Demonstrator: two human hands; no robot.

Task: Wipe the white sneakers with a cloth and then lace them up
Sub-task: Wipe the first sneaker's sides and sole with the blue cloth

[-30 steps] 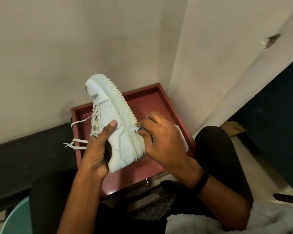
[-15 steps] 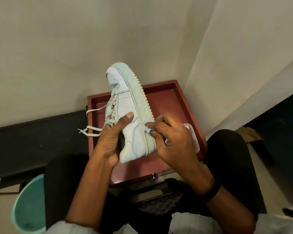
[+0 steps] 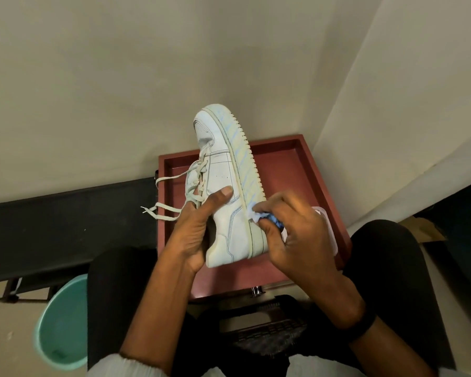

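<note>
A white sneaker (image 3: 223, 170) is held on its side above a red tray, toe pointing away from me, ridged sole facing right. My left hand (image 3: 196, 227) grips it at the collar, thumb lying across the side panel. Loose white laces (image 3: 169, 194) trail out to the left. My right hand (image 3: 297, 235) pinches a small bunched white and blue cloth (image 3: 264, 217) and presses it against the sole's edge near the heel.
The red tray (image 3: 291, 164) sits on a low stand in a wall corner. A pale object (image 3: 329, 227) lies in the tray behind my right hand. A teal bucket (image 3: 63, 325) stands at lower left. A dark bench runs along the left wall. My knees flank the stand.
The view has shifted, so shoe and tray sit further right in the frame. My right hand has slid slightly down the sole edge, and the blue of the cloth now shows.
</note>
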